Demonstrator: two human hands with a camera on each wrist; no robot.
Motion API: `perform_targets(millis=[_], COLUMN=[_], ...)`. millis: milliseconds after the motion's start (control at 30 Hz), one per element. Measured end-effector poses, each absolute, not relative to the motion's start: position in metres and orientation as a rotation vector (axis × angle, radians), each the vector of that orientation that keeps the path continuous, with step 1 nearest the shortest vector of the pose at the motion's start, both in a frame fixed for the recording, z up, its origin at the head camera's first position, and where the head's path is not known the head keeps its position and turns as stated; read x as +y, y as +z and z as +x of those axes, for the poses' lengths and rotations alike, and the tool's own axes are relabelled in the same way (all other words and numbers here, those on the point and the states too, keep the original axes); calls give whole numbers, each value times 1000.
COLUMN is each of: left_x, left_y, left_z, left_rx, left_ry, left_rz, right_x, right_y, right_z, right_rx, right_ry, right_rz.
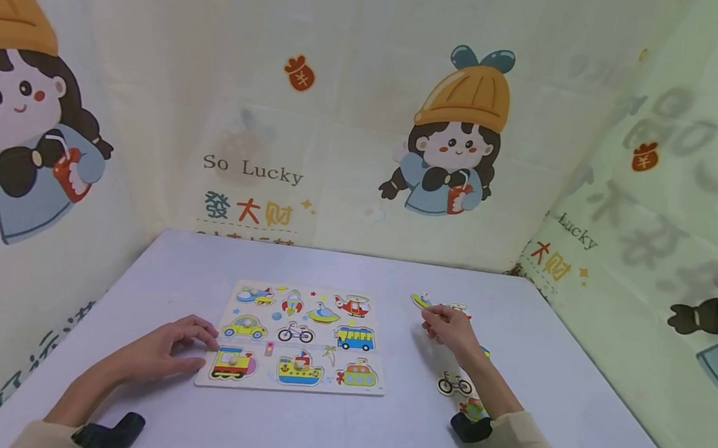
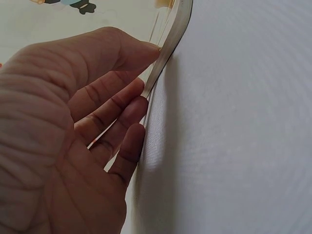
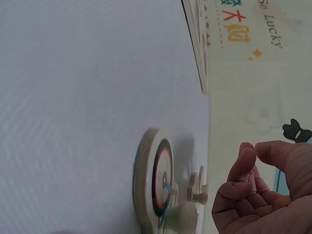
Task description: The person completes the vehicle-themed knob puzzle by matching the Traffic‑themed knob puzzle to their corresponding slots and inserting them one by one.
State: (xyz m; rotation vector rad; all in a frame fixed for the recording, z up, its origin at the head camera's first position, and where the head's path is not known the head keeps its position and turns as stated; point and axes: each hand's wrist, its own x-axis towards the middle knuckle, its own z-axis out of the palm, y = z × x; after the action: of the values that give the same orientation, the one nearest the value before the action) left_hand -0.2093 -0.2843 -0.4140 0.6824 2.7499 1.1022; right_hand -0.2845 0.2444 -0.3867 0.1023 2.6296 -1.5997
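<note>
A white picture board (image 1: 266,371) of vehicles lies on the table; knobs show on its car, train and ship. My left hand (image 1: 173,351) rests beside its left edge, fingertips against it. In the left wrist view the thumb and loosely bent fingers meet the board's side. My right hand (image 1: 448,329) is over the loose pieces, next to a flying saucer piece (image 1: 419,300). Its thumb and forefinger tips come close together in the right wrist view, with nothing visible between them. The hand partly hides a helicopter piece (image 1: 460,308).
A bicycle piece (image 1: 455,384) and a submarine piece (image 1: 474,409) lie on the right, under the right forearm. A bus piece (image 1: 485,351) is mostly covered by that arm. Printed cloth (image 1: 352,146) stands behind and at both sides of the white table (image 1: 292,430).
</note>
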Motion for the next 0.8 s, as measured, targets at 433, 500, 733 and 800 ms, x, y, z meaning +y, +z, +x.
perform_targets(millis=[433, 500, 733, 800], left_x=[-286, -286, -286, -286], left_y=[-416, -415, -415, -415], left_z=[-210, -209, -209, -209], left_rx=[2785, 2776, 2756, 2755], left_ry=[1077, 1088, 1106, 1106], left_rz=[691, 684, 686, 688], right_x=[271, 274, 278, 278], right_y=[-386, -386, -389, -390], right_z=[-286, -286, -290, -290], right_rx=[2731, 2728, 2710, 2710], right_ry=[-1445, -1434, -1388, -1363], right_rz=[175, 177, 239, 249])
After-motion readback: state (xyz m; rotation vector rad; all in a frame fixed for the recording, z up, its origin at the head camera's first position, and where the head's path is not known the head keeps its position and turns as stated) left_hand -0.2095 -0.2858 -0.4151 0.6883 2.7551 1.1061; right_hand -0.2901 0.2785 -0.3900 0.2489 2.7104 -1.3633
